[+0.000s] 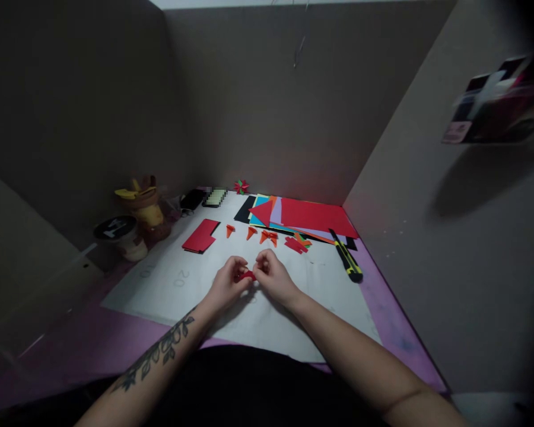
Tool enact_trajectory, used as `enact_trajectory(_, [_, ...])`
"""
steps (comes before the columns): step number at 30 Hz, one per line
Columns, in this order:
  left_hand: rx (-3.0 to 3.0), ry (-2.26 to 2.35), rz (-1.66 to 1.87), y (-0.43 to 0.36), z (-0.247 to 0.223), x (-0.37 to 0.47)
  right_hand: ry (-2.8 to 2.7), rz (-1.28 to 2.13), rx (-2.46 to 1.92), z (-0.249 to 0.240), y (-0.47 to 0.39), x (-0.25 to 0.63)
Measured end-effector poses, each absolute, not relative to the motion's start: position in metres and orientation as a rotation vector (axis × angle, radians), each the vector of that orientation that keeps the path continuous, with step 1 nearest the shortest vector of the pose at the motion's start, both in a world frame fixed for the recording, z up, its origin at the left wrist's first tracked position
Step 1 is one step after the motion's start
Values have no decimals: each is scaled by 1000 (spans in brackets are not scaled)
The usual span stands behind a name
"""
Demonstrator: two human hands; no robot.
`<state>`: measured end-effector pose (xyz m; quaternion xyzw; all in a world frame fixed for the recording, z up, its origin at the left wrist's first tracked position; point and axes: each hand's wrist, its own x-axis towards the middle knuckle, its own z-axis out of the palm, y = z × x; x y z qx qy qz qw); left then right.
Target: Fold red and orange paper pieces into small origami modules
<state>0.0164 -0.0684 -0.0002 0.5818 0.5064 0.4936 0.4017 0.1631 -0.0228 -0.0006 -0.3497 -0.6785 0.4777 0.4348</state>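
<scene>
White sheet (160,296): two hands (226,283) (275,280) hold one red piece (248,276).

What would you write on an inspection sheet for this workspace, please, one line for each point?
Surface: white sheet with written numbers, over a pink-purple covering.
Work pieces: small red piece in the fingers; orange folded pieces beyond.
Clutter: overlapping coloured sheets; cutter at right, blade state unclear; lidded tub at left.
Hands: left hand and right hand pinch the small red piece.
Cables: thin wire-like strand at the back panel, unclear.
Surroundings: grey panels; blurred packet at right.
</scene>
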Motion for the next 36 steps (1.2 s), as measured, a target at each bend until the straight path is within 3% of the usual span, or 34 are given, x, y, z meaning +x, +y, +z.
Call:
enact_trajectory(10, [1463, 1178, 1246, -69, 2, 14, -1649, 1156, -889, -3, -16, 168])
enact_trajectory(23, [1719, 1515, 1126, -69, 11, 16, -2026, 876, -858, 0, -29, 166])
enact_trajectory(36, [1700, 1592, 1194, -68, 6, 18, -1869, 1091, -770, 3, -22, 158])
